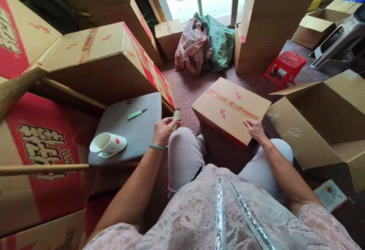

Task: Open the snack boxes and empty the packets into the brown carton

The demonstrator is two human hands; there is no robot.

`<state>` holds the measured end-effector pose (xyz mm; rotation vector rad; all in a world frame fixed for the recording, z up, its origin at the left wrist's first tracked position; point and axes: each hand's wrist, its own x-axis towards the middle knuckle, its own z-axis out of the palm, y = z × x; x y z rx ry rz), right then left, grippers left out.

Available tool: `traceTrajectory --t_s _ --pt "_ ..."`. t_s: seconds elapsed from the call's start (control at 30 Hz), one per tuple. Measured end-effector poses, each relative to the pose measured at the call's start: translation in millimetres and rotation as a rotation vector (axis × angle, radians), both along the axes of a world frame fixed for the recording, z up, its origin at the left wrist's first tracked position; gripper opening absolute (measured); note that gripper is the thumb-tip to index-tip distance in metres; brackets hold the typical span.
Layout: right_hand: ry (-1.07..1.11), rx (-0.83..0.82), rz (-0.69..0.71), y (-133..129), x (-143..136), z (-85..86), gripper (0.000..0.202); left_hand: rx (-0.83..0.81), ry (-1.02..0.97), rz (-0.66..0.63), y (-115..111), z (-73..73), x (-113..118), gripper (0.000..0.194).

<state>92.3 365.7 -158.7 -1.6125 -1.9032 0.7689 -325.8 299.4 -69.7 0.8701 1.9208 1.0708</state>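
A closed cardboard box (228, 107) with a strip of printed tape along its top sits on the floor in front of my knees. My right hand (256, 130) is on its near right part, fingers curled together close to the tape's end; whatever they pinch is too small to make out. Above my left knee, my left hand (165, 130) is closed around a short pale-green tool (176, 118) with a dark tip, its exact kind unclear. Left of that hand, a green utility knife (136, 114) lies with its blade out on a grey stool (142, 136).
A white mug (108, 144) lies on its side on the stool. Large red-printed cartons (94, 48) and wooden poles (45, 169) crowd the left. An open box (308, 128) stands right, with a red stool (288, 64) beyond. Sacks (218, 40) lie ahead.
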Motion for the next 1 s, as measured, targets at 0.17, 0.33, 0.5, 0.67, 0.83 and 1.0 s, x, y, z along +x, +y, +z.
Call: traceTrajectory --t_s 0.17,0.33,0.5,0.67,0.83,1.0 --pt "0.304 -0.039 -0.046 -18 -42 19.4 0.045 0.016 -0.753 -0.301 52 -3.3 106 0.035" --pt "0.337 0.002 -0.172 9 -92 50.4 0.044 0.044 -0.647 -0.303 109 -22.6 158 0.023" --pt "0.244 -0.021 -0.213 64 -123 57.8 0.042 0.099 0.096 -0.437 144 -27.2 179 0.006" --pt "0.480 -0.130 -0.317 113 -136 34.8 0.039 0.073 0.380 -0.615 157 -20.5 182 0.027" --pt "0.531 -0.303 -0.316 163 -142 19.4 0.045 -0.008 0.342 -0.668 169 -8.4 174 0.057" --pt "0.136 -0.272 -0.059 227 -165 17.1 0.027 0.058 0.408 -0.602 170 -0.3 165 0.083"
